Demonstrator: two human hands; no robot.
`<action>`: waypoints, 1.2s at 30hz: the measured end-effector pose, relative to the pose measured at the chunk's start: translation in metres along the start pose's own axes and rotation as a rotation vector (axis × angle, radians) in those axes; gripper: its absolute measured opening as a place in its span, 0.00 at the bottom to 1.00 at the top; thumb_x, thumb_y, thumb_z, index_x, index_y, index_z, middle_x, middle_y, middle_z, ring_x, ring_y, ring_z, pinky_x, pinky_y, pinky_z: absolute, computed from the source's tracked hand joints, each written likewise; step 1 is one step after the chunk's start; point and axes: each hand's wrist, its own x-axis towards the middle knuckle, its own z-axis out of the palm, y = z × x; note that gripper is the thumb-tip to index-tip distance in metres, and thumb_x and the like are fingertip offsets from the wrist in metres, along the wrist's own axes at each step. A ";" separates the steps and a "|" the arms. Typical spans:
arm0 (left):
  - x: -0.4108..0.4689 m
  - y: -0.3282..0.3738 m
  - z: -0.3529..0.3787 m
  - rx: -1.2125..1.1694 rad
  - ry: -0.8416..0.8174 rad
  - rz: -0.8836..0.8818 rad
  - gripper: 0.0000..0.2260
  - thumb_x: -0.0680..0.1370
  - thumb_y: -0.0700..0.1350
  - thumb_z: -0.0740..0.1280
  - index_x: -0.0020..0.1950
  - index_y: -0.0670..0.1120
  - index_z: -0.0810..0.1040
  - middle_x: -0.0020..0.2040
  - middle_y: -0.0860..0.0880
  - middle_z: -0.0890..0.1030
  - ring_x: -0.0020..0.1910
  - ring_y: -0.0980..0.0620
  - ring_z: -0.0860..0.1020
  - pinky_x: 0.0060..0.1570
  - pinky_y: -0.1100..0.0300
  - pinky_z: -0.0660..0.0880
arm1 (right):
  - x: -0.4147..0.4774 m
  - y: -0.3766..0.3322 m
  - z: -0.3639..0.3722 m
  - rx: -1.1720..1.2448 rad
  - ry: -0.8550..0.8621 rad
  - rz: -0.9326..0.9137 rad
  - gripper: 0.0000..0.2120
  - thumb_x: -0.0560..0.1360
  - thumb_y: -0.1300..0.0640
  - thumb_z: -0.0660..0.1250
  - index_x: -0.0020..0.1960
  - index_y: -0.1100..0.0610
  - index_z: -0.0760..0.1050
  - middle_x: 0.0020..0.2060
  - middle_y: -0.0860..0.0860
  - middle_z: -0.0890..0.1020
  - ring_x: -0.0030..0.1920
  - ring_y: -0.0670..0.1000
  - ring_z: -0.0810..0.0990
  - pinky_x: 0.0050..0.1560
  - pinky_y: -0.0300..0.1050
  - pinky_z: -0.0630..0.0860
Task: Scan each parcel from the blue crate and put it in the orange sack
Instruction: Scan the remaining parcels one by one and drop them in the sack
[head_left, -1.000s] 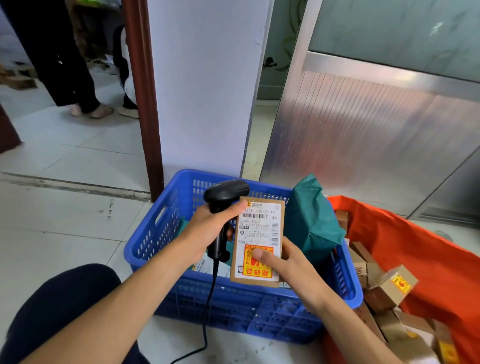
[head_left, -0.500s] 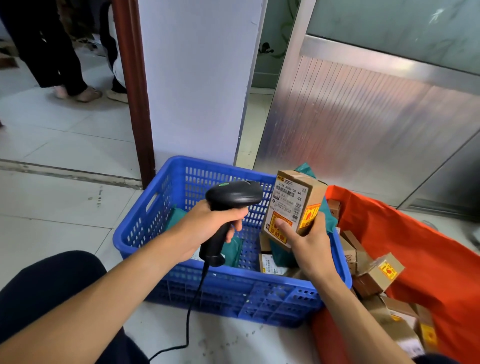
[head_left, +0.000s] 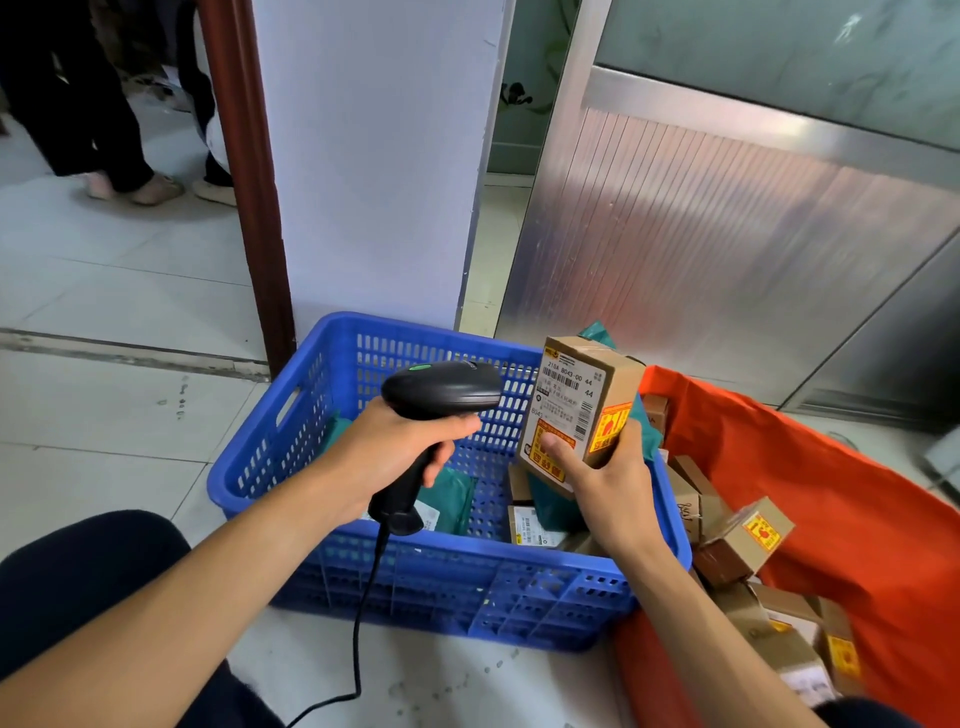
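The parcel (head_left: 576, 400) faced the scanner (head_left: 441, 387) above the blue crate (head_left: 467, 587).
The left grip (head_left: 395, 452) clenched the scanner; the right grip (head_left: 608, 478) grasped the parcel over the crate's right side.

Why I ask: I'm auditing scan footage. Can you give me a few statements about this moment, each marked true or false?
1. The left hand grips the black handheld barcode scanner. True.
2. The right hand holds a green plastic mailer. False: it holds a brown cardboard parcel with a white label.
3. That parcel lies inside the orange fabric sack. False: it is held up over the blue plastic crate.
4. Small cardboard boxes lie in the sack. True.
5. The scanner is cordless. False: a black cable runs from its handle.
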 end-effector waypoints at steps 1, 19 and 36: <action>0.000 0.000 0.000 0.003 0.000 -0.002 0.08 0.77 0.46 0.77 0.40 0.45 0.82 0.32 0.45 0.77 0.28 0.49 0.71 0.32 0.57 0.73 | 0.000 0.000 0.000 0.001 0.002 0.003 0.25 0.72 0.45 0.77 0.60 0.52 0.68 0.51 0.38 0.80 0.51 0.42 0.82 0.54 0.52 0.82; 0.017 -0.003 0.024 -0.011 -0.005 -0.008 0.12 0.76 0.45 0.76 0.44 0.35 0.80 0.33 0.42 0.78 0.29 0.45 0.71 0.37 0.55 0.72 | -0.013 0.042 -0.028 -0.055 -0.029 0.024 0.25 0.74 0.45 0.76 0.62 0.47 0.65 0.55 0.37 0.80 0.53 0.39 0.82 0.52 0.41 0.81; 0.047 0.005 0.138 -0.051 -0.231 -0.028 0.11 0.69 0.42 0.70 0.48 0.39 0.76 0.41 0.40 0.84 0.30 0.45 0.74 0.36 0.55 0.70 | -0.048 0.118 -0.141 -0.221 0.178 0.297 0.27 0.70 0.53 0.77 0.61 0.48 0.63 0.51 0.43 0.78 0.53 0.48 0.79 0.52 0.47 0.74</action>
